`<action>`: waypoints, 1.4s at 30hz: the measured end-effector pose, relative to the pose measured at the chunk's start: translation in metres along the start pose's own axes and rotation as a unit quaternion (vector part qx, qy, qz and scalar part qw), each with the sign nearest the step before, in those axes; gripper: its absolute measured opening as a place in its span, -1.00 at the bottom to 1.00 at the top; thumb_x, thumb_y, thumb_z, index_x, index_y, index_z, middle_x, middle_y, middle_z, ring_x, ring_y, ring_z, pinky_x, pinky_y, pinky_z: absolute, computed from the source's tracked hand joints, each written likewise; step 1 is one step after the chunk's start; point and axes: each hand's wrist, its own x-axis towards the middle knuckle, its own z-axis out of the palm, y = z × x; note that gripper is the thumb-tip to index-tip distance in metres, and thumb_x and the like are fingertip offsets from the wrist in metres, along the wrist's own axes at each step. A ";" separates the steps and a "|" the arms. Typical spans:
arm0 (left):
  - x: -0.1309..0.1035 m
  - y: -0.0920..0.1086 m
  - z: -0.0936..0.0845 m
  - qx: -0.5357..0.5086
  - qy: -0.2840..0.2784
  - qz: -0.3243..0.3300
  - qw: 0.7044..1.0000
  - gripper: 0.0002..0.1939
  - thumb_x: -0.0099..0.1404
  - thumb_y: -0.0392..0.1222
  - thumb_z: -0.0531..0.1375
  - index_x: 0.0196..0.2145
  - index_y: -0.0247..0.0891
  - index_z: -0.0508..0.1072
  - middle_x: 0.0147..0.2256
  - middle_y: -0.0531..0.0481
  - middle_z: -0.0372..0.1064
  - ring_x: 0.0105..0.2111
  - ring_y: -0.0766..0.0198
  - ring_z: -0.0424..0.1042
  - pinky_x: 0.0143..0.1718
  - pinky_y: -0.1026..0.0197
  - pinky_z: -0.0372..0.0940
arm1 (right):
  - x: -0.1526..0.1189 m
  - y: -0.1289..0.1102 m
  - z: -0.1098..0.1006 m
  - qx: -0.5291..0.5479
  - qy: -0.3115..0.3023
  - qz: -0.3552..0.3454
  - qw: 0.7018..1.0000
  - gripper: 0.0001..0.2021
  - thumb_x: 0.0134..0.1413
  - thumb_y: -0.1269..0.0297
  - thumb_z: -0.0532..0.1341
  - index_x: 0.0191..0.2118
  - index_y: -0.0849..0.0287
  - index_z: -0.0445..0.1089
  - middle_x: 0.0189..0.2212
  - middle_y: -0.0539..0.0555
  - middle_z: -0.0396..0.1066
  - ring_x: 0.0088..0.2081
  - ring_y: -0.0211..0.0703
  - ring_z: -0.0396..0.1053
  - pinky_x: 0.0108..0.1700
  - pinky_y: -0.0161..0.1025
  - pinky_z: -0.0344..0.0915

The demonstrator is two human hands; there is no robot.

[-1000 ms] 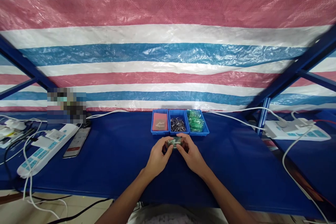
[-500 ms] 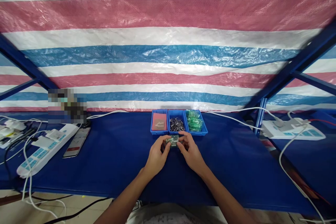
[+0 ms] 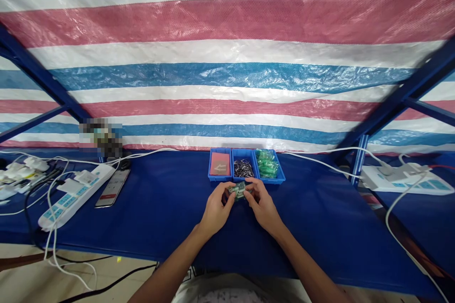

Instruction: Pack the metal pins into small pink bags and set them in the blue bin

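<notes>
Between my two hands is a small, clear green-tinted plastic bag [image 3: 239,191], with something pale in it that is too small to name. My left hand [image 3: 216,208] pinches its left side between thumb and fingers. At the right side, the thumb and fingers of my right hand [image 3: 263,206] close on it too. Just beyond my hands stand three blue bins side by side. The left one holds a pink pad [image 3: 220,157] with a pale arrow-like shape on it, the middle one dark metal screws or nails [image 3: 243,168], the right one green plastic bags [image 3: 268,164].
A phone [image 3: 113,188] lies on the blue table [image 3: 149,213] at the left, beside a white power strip [image 3: 73,199] with tangled cables. Another power strip [image 3: 408,181] is at the right. A striped tarp [image 3: 227,75] hangs behind, between blue metal posts.
The view has shifted slightly, so the bins and table items appear a little further right. My hands keep the plastic bag between them, with small finger movements and the bag slightly tilted.
</notes>
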 end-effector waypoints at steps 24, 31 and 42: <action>-0.001 0.002 0.000 0.003 -0.008 0.016 1.000 -0.68 0.59 0.01 0.07 0.13 -0.15 0.46 -0.20 -0.06 0.46 -0.32 0.21 0.39 -0.25 0.18 0.33 | 0.000 -0.002 -0.001 -0.031 -0.005 -0.011 0.999 -0.68 0.49 0.06 0.09 0.20 0.03 0.31 -0.24 0.04 0.41 -0.24 -0.06 0.42 -0.12 -0.15 0.37; -0.001 0.001 0.001 0.007 -0.007 0.020 1.000 -0.66 0.59 0.02 0.06 0.12 -0.17 0.47 -0.13 -0.10 0.50 -0.30 0.20 0.41 -0.26 0.17 0.35 | -0.001 -0.005 0.000 -0.044 -0.006 -0.011 0.999 -0.67 0.49 0.03 0.07 0.19 0.01 0.33 -0.27 0.04 0.39 -0.26 -0.03 0.41 -0.13 -0.11 0.39; 0.000 0.001 0.000 0.008 -0.021 0.008 1.000 -0.68 0.59 0.01 0.07 0.11 -0.15 0.48 -0.16 -0.08 0.48 -0.28 0.19 0.44 -0.29 0.20 0.32 | -0.001 -0.007 -0.001 -0.047 -0.010 -0.015 0.999 -0.68 0.51 0.04 0.04 0.18 0.02 0.34 -0.31 0.02 0.34 -0.32 -0.06 0.36 -0.20 -0.16 0.34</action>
